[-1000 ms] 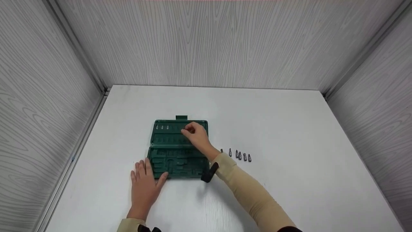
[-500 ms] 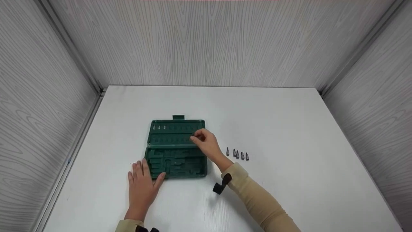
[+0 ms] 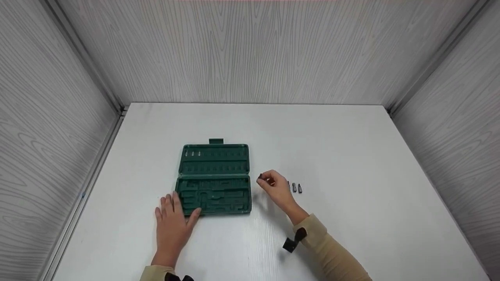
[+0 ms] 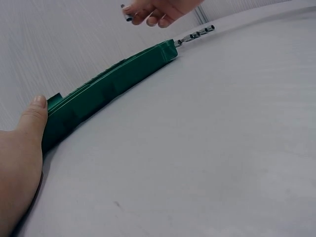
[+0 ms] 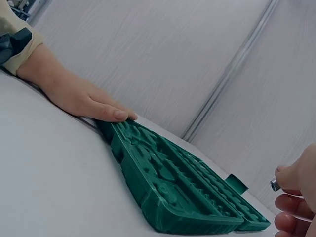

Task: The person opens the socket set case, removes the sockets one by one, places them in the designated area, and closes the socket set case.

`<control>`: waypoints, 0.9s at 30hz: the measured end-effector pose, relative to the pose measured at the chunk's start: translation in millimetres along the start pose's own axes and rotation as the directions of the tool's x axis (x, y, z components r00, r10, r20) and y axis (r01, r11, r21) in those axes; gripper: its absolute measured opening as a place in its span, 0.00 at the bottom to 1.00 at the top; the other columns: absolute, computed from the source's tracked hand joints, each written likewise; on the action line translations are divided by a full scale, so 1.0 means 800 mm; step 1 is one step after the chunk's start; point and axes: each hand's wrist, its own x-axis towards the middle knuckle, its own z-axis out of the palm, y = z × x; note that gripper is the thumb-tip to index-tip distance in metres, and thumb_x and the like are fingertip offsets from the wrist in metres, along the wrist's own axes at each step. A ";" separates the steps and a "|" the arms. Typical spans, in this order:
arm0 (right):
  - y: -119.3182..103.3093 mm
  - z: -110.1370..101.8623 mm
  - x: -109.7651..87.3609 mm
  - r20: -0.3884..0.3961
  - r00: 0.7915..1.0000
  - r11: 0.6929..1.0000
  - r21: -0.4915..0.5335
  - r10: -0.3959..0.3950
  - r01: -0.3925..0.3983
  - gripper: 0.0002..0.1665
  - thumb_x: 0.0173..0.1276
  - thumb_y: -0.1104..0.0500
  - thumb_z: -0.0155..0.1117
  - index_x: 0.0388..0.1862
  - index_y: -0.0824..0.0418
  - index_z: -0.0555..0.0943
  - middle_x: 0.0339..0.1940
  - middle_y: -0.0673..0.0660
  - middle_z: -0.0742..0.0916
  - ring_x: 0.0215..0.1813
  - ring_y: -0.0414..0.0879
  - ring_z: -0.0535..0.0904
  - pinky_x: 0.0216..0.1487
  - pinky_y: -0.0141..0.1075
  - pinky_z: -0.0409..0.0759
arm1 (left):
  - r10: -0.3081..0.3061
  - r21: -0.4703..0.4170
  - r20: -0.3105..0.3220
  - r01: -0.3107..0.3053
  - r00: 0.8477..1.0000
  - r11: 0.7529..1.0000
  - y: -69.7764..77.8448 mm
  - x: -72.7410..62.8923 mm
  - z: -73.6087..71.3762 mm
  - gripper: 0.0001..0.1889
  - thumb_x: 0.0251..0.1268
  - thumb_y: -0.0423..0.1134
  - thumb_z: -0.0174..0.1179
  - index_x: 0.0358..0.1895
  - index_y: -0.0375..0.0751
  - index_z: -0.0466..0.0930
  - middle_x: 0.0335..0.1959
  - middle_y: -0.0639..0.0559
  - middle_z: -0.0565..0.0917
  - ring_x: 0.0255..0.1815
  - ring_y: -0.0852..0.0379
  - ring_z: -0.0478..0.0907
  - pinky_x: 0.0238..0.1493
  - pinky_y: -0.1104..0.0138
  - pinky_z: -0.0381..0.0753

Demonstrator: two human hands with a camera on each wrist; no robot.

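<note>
An opened green plastic tool case (image 3: 213,159) lies flat on the white table, moulded slots facing up. Three small metal bits (image 3: 192,153) sit in its back row at the left. My left hand (image 3: 171,226) rests at the case's front left corner, fingers straight along the side and thumb on the front edge. Just right of the case, above the table, my right hand (image 3: 278,191) pinches a bit socket (image 5: 275,184) between thumb and forefinger; its hollow silver end shows in the right wrist view.
Several similar metal pieces (image 3: 294,187) lie in a row on the table (image 3: 351,156) right of the case, partly hidden behind my right hand. The case's latch flap (image 3: 216,141) sticks out at the back. Grey wood-grain panels (image 3: 250,50) stand around the table.
My right hand has moved from over the back part of the case to the right and nearer to me, now beside the case with the bit socket pinched. My left hand stays in place.
</note>
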 end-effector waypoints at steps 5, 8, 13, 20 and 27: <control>-0.013 -0.028 -0.023 -0.041 0.999 1.000 -0.004 -0.004 0.004 0.07 0.64 0.63 0.63 0.37 0.68 0.79 0.36 0.59 0.82 0.35 0.50 0.74 0.34 0.33 0.71 | -0.006 -0.001 0.002 0.006 1.000 1.000 0.001 -0.001 -0.002 0.51 0.61 0.70 0.44 0.72 0.30 0.43 0.69 0.28 0.50 0.71 0.34 0.42 0.66 0.43 0.39; -0.004 -0.042 -0.030 -0.083 0.997 1.000 0.010 -0.007 0.008 0.07 0.63 0.64 0.64 0.36 0.68 0.79 0.35 0.59 0.83 0.34 0.51 0.74 0.33 0.32 0.71 | -0.008 0.001 0.008 0.008 1.000 1.000 0.001 -0.001 -0.003 0.51 0.60 0.70 0.44 0.72 0.30 0.43 0.70 0.28 0.50 0.71 0.34 0.42 0.66 0.43 0.39; 0.011 -0.067 -0.040 -0.140 0.989 0.998 -0.007 0.056 -0.058 0.08 0.61 0.64 0.66 0.36 0.68 0.80 0.36 0.58 0.83 0.35 0.51 0.74 0.33 0.32 0.71 | -0.007 0.007 0.008 0.007 1.000 1.000 0.000 0.001 -0.005 0.52 0.60 0.71 0.43 0.72 0.30 0.43 0.70 0.28 0.50 0.71 0.35 0.41 0.66 0.43 0.38; 0.063 -0.105 -0.044 -0.220 0.961 0.984 -0.015 0.169 -0.176 0.10 0.59 0.58 0.69 0.35 0.63 0.81 0.35 0.55 0.83 0.36 0.47 0.74 0.33 0.32 0.71 | -0.008 0.011 0.011 0.008 1.000 1.000 0.000 0.001 -0.004 0.52 0.60 0.71 0.43 0.72 0.30 0.42 0.70 0.28 0.50 0.72 0.35 0.41 0.66 0.43 0.38; 0.083 -0.132 -0.051 -0.272 0.944 0.963 -0.142 0.185 -0.229 0.09 0.61 0.59 0.67 0.36 0.64 0.81 0.36 0.57 0.81 0.36 0.47 0.71 0.36 0.37 0.69 | -0.007 0.000 0.014 0.007 1.000 1.000 0.002 0.000 -0.001 0.52 0.60 0.70 0.43 0.72 0.29 0.42 0.70 0.28 0.50 0.72 0.35 0.41 0.66 0.43 0.37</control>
